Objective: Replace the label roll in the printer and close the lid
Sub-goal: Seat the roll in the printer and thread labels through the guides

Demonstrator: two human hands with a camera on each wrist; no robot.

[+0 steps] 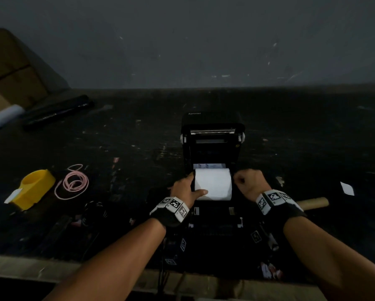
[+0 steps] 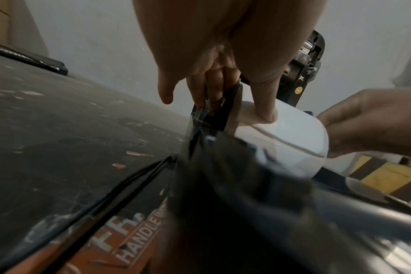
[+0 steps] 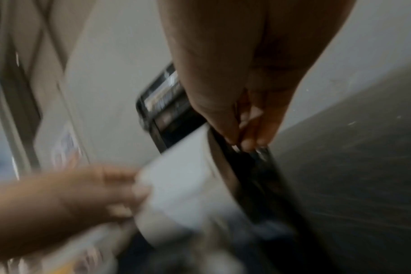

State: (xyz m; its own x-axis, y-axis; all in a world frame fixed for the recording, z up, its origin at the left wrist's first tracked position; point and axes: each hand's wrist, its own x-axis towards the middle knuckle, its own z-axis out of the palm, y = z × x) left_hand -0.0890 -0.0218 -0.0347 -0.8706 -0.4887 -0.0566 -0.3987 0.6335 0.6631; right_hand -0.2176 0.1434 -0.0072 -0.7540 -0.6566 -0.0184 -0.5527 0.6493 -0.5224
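Dark table (image 1: 291, 137) (yellow dispenser (image 1: 33, 187) left) | left hand (image 1: 185, 190) grip holds label roll (image 1: 213, 183) | right hand (image 1: 250, 183) curled at printer (image 1: 212, 127) edge

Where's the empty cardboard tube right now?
In the head view the cardboard tube lies on the table right of the printer, just beyond the right hand.

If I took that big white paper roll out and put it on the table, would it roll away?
Probably yes. The white label roll is a smooth cylinder lying on its side, so a nudge could send it rolling. It looks thickly wound, so likely firm and fairly heavy for paper. Right now the left hand holds it in the open printer, thumb on top.
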